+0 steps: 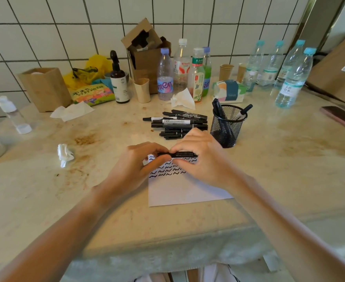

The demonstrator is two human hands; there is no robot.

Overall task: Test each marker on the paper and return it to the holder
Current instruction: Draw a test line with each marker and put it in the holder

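A black marker (176,154) lies level between both hands, just above the white paper (179,190). My left hand (135,165) pinches its left end and my right hand (202,159) grips its body. The paper's top part carries rows of black wavy test marks (165,169). Behind the hands lies a pile of several black markers (177,124). To the right of the pile stands the black mesh holder (227,127) with a few markers upright in it.
A crumpled tissue (64,154) lies left of the paper. Bottles (165,75), cardboard boxes (147,58), a tissue pack (229,91) and paper cups crowd the back by the tiled wall. A phone (342,117) lies at the far right. The counter's front edge runs below the paper.
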